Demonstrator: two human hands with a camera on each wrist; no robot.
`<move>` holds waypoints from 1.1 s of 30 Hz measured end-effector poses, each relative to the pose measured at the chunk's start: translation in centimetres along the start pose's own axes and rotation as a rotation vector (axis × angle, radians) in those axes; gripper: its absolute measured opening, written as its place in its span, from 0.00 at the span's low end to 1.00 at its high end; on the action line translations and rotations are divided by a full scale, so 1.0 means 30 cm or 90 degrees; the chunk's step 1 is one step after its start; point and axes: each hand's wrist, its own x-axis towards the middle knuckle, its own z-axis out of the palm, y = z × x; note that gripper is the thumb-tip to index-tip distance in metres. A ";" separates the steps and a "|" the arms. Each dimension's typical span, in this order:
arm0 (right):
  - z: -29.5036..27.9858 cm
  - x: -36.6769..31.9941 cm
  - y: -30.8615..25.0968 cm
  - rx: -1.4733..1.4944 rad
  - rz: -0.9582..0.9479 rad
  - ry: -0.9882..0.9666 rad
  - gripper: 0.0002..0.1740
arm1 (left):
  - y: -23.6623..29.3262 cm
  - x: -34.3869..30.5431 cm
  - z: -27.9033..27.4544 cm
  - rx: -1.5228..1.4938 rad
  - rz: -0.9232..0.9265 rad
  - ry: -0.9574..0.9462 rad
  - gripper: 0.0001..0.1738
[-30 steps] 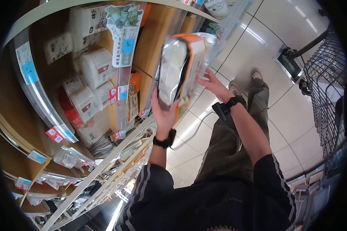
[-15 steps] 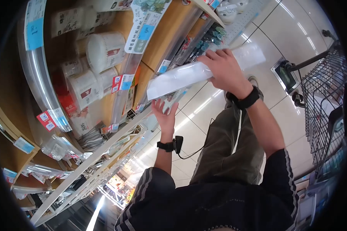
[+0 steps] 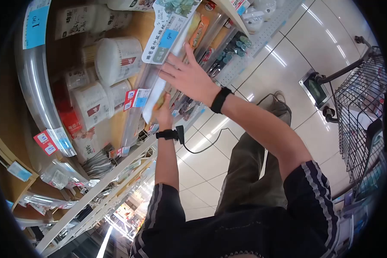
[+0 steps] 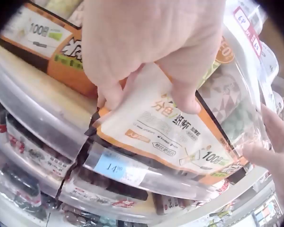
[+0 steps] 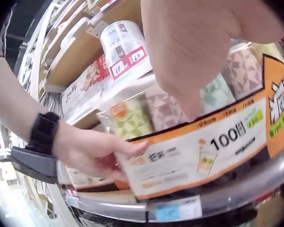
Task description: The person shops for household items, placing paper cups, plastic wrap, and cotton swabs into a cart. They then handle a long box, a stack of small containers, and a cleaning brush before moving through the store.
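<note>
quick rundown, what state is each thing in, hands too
paper-cup pack: film-wrapped, at the shelf's front edge
left hand: gripping the pack's end
right hand: fingers spread, touching the pack
cable: slack, curving below the left wrist
cart: goods inside
14.90 price tag: fixed on shelf edge

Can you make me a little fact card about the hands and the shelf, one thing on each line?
Thing held: cup pack, orange and white
Number on it: 100
Cup pattern: triangles
Left hand: grip on one end of the pack
Right hand: fingers spread, at the pack
Under the pack: blue price tag
Off to the right: wire cart
</note>
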 end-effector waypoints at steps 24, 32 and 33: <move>-1.682 -1.100 -0.157 -0.677 0.639 0.162 0.25 | 0.098 0.274 0.168 0.021 0.025 -0.042 0.26; -1.653 -1.323 0.034 -0.534 0.964 -0.074 0.30 | 0.141 0.302 0.198 -0.052 -0.155 -0.205 0.26; -1.652 -1.365 0.041 -0.528 0.935 -0.035 0.31 | 0.137 0.292 0.203 -0.109 -0.151 -0.173 0.30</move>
